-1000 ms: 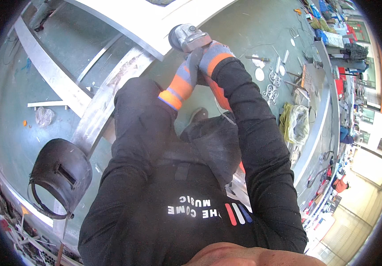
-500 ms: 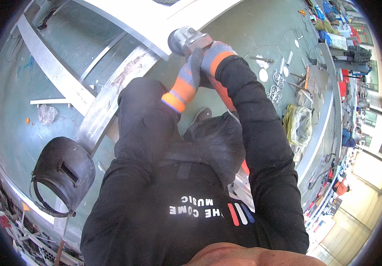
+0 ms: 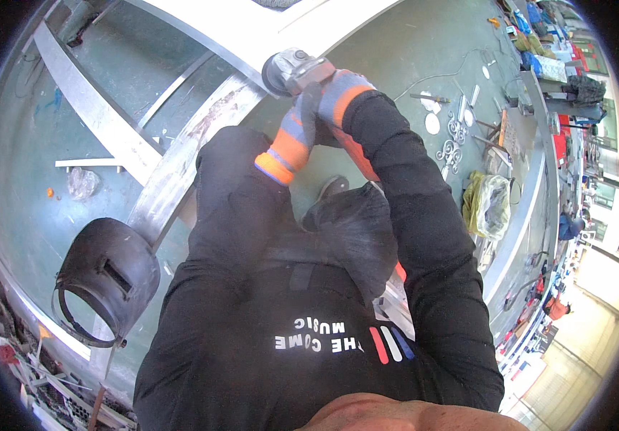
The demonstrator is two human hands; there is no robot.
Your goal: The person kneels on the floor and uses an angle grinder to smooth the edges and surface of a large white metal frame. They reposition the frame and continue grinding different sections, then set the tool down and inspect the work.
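Clenched grinder [image 3: 298,72] with left hand [image 3: 295,136] and right hand [image 3: 339,95] by white frame [image 3: 241,29], apparently mid-grinding, and likely needed steady pressure next.

The grey-green floor [image 3: 29,208] holds a crumpled clear plastic bag [image 3: 82,183] at frame left, with curled metal pieces [image 3: 450,154] and a yellowish sack [image 3: 474,205] at right.

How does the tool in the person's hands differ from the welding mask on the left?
The grinder is silvery grey; the welding mask is near black. The grinder is held by the gloved left hand and right hand, while the mask sits apart from both hands. The grinder has a compact body with a rounded head; the mask is a hollow, curved shell with a narrow slot. Both look like workshop gear.
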